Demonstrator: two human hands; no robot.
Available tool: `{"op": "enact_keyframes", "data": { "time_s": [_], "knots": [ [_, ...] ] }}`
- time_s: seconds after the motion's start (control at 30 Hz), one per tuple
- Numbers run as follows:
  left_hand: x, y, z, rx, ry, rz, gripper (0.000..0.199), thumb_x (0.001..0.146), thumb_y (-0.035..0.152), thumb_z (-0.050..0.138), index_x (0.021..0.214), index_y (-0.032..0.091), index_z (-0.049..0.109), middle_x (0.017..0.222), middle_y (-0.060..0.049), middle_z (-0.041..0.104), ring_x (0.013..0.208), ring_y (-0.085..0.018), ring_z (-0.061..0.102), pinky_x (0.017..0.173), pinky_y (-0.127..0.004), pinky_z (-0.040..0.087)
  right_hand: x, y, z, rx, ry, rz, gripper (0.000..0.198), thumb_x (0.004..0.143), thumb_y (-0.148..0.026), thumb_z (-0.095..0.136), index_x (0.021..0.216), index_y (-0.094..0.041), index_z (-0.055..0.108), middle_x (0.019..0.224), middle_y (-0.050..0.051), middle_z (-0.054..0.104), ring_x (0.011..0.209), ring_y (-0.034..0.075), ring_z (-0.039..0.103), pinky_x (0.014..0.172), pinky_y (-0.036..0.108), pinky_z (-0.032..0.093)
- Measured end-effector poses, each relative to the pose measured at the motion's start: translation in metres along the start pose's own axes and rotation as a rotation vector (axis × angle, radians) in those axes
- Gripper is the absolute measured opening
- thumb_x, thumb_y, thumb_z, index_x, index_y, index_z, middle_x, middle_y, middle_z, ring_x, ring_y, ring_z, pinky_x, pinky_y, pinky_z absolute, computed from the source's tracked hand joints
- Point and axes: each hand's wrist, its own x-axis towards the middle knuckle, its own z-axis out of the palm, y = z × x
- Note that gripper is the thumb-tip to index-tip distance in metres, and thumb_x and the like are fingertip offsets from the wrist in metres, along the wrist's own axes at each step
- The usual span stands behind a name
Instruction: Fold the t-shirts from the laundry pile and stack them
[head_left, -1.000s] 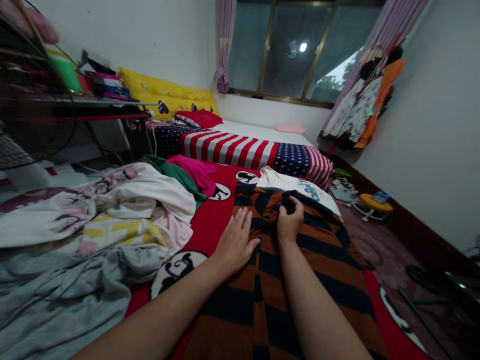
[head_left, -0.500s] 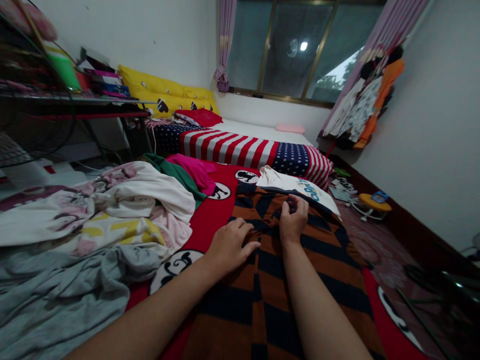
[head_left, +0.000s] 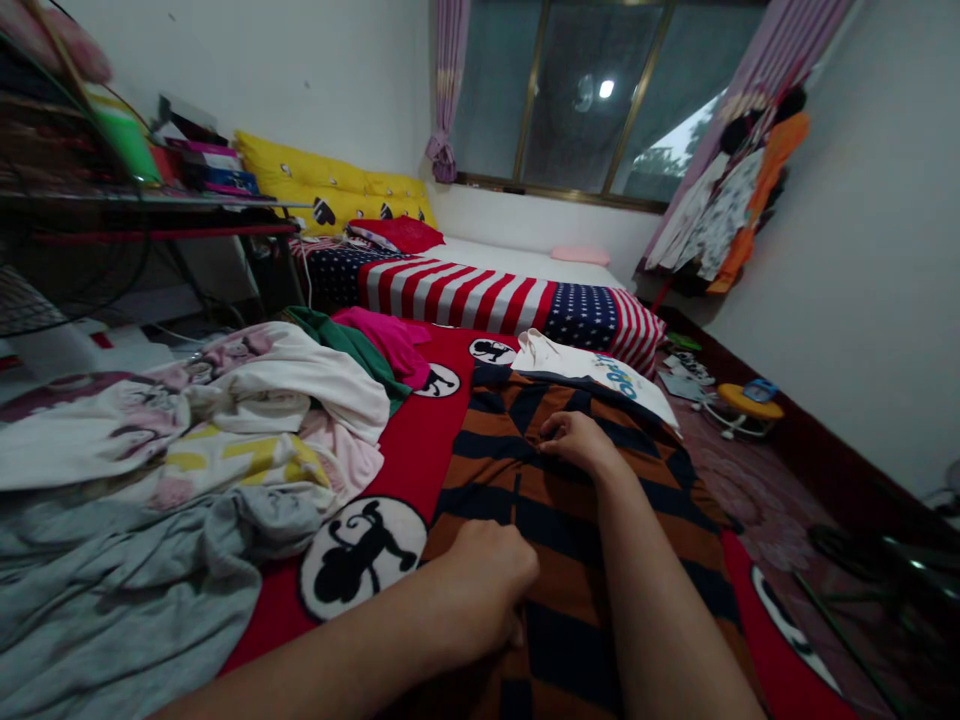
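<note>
A brown and navy striped garment (head_left: 570, 540) lies spread out in front of me, with a seam or opening running down its middle. My right hand (head_left: 581, 440) is on its upper part, thumb and fingertips pinched together on the cloth, where small creases gather. Lower down, my left hand (head_left: 487, 580) is curled into a fist over the middle line, seemingly gripping the fabric; its fingertips are mostly hidden. Beyond the garment's top edge lies a white cloth item (head_left: 600, 370) with blue and yellow lettering.
Beneath everything is a red blanket (head_left: 405, 450) with round black-and-white figures. On the left, a heap of clothes (head_left: 300, 390) holds white, grey, green and pink pieces. Farther back stand a bed with a striped cover (head_left: 465, 295) and a cluttered desk (head_left: 187, 205). A small yellow stool (head_left: 750, 402) is at right.
My left hand has come down toward me along the middle line and closed into a fist. My right hand has shifted slightly left and lower, now pinching the cloth.
</note>
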Motion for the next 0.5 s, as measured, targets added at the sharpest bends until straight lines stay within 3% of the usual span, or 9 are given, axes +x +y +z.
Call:
{"op": "enact_keyframes", "data": {
  "time_s": [0.13, 0.27, 0.37, 0.5],
  "knots": [
    [-0.004, -0.003, -0.001, -0.081, 0.039, 0.074, 0.005, 0.072, 0.021, 0.07, 0.073, 0.019, 0.074, 0.071, -0.008, 0.071, 0.071, -0.025, 0.068, 0.056, -0.027, 0.044, -0.003, -0.007, -0.005, -0.027, 0.004, 0.004, 0.008, 0.061, -0.018, 0.071, 0.068, -0.022, 0.072, 0.066, 0.0, 0.069, 0.062, 0.014, 0.061, 0.056, 0.021, 0.04],
    [-0.013, -0.008, -0.008, -0.354, 0.072, 0.18, 0.006, 0.069, 0.025, 0.075, 0.075, 0.022, 0.073, 0.067, 0.0, 0.071, 0.064, -0.016, 0.065, 0.049, -0.021, 0.037, -0.005, -0.009, -0.019, -0.103, 0.033, 0.015, 0.009, 0.065, -0.019, 0.065, 0.07, -0.022, 0.072, 0.07, 0.001, 0.07, 0.063, 0.015, 0.061, 0.054, 0.023, 0.038],
    [-0.016, -0.009, -0.011, -0.463, 0.041, 0.225, 0.01, 0.07, 0.027, 0.076, 0.076, 0.021, 0.072, 0.068, 0.002, 0.07, 0.06, -0.012, 0.063, 0.047, -0.02, 0.035, -0.007, -0.01, -0.023, -0.175, 0.04, 0.034, 0.011, 0.064, -0.02, 0.064, 0.07, -0.024, 0.072, 0.074, 0.001, 0.071, 0.064, 0.016, 0.061, 0.054, 0.024, 0.037],
    [-0.01, -0.01, 0.0, -0.473, -0.073, 0.267, 0.011, 0.068, 0.026, 0.077, 0.074, 0.019, 0.071, 0.067, 0.001, 0.069, 0.058, -0.012, 0.062, 0.047, -0.019, 0.036, -0.014, -0.016, -0.024, -0.259, -0.092, 0.09, 0.012, 0.062, -0.018, 0.068, 0.068, -0.026, 0.074, 0.075, 0.001, 0.071, 0.066, 0.017, 0.062, 0.055, 0.025, 0.037]
  ]
}}
